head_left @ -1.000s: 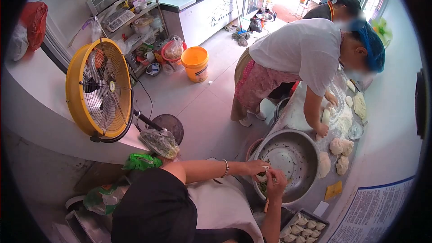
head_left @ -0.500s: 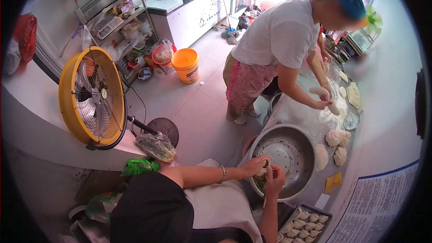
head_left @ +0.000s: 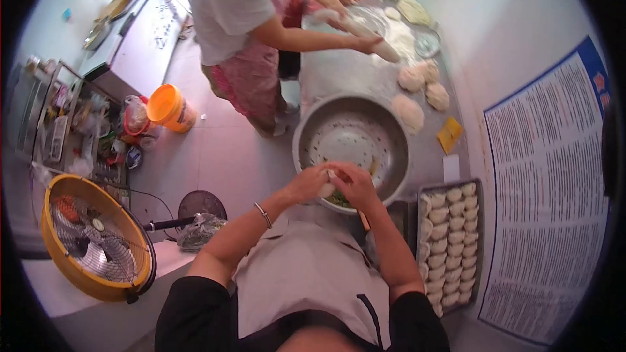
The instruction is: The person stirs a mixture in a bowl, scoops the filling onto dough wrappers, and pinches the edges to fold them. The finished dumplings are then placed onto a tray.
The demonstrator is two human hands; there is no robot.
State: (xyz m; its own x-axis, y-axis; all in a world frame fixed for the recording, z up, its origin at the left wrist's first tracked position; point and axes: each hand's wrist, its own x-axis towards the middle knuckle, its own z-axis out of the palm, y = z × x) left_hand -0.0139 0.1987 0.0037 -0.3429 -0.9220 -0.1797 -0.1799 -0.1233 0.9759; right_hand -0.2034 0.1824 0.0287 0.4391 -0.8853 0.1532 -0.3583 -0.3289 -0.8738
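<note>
Over the near rim of a large metal bowl (head_left: 398, 182), my left hand (head_left: 309, 184) and my right hand (head_left: 355, 186) meet, fingers pinched round a small pale piece of dough (head_left: 327, 190). A wristband circles my left wrist. Green filling (head_left: 339, 201) shows in the bowl just below my hands, and dark bits are scattered over its bottom. To the right of the bowl lies a metal tray (head_left: 480, 234) with rows of folded dumplings (head_left: 453, 238).
A co-worker (head_left: 241, 26) across the bowl holds a long dough roll (head_left: 385, 50) over the floured table. Dough lumps (head_left: 412, 78), a yellow packet (head_left: 449, 135) and a white card (head_left: 451, 168) lie near the wall. A yellow fan (head_left: 98, 238) stands at left.
The view has swung down and right, so the whole tray shows. My hands have come together, closing over the dough that was open with green filling in it. The co-worker's dough roll looks longer.
</note>
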